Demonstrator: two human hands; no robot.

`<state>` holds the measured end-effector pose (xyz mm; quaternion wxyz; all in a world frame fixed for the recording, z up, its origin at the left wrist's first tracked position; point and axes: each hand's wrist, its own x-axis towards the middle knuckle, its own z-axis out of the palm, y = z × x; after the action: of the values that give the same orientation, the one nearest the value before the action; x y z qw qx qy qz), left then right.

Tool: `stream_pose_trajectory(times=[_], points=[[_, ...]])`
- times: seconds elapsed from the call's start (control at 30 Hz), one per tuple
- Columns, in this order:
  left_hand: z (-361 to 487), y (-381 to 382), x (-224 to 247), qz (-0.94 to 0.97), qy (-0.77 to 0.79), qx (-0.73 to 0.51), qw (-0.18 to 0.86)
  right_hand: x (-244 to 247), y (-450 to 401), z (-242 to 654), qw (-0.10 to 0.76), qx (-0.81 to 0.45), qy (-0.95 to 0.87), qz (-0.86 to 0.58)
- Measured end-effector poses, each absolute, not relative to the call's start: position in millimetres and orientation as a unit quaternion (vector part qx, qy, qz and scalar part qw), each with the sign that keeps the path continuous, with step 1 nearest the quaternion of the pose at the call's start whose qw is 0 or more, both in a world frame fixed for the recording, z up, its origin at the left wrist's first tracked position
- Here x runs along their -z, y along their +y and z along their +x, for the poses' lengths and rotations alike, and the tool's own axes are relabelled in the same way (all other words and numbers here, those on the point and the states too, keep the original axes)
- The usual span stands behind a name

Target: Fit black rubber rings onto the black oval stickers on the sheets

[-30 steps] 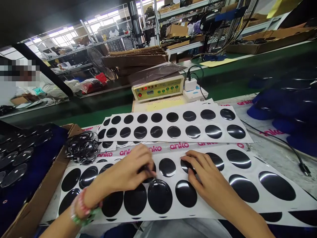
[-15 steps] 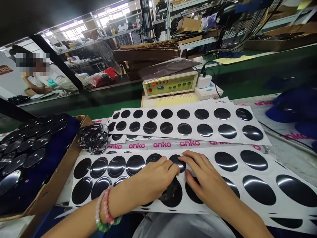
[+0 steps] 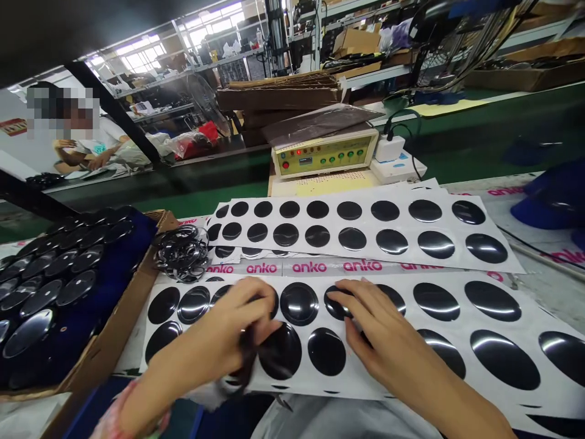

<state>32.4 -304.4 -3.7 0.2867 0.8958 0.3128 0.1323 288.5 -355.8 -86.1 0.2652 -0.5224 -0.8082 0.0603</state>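
Note:
A white sheet [image 3: 305, 277] with two rows of round glossy black stickers lies in front of me. My left hand [image 3: 233, 323] is over the left half of the sheet with its fingers closed. A dark, motion-blurred bundle [image 3: 244, 363] hangs below these fingers; its kind cannot be made out. My right hand [image 3: 377, 326] lies on the sheet right of the middle, fingers apart, its fingertips touching a black sticker [image 3: 336, 305] in the upper row. One sticker [image 3: 299, 303] between the hands shows a thin ring around its edge.
More sticker sheets [image 3: 370, 225] are stacked behind. A tangle of thin black rings [image 3: 180, 253] sits beside a cardboard box [image 3: 114, 305] of black discs at left. Farther back stand a control unit [image 3: 326, 155] with green knobs and a white plug [image 3: 389, 147]. A co-worker [image 3: 91, 143] sits far left.
My left hand has moved left, away from my right hand, carrying the dark bundle and uncovering stickers in the middle. My right hand stays on the sheet. The view has shifted slightly.

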Motion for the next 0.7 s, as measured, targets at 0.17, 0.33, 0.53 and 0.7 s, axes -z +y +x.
stream_pose_trajectory(times=[0.17,0.33,0.53,0.7], points=[[82,-258,28,0.941,0.230,-0.012,0.249,91,-350,275,0.272,-0.086,-0.807,-0.517],[92,-234,29,0.950,0.213,0.063,0.220,95,-350,276,0.264,-0.076,-0.802,-0.530],[88,-237,29,0.967,0.190,0.051,0.162,96,-350,275,0.253,-0.055,-0.806,-0.532],[87,-243,28,0.971,0.198,0.057,0.125,95,-349,275,0.257,-0.055,-0.806,-0.531]])
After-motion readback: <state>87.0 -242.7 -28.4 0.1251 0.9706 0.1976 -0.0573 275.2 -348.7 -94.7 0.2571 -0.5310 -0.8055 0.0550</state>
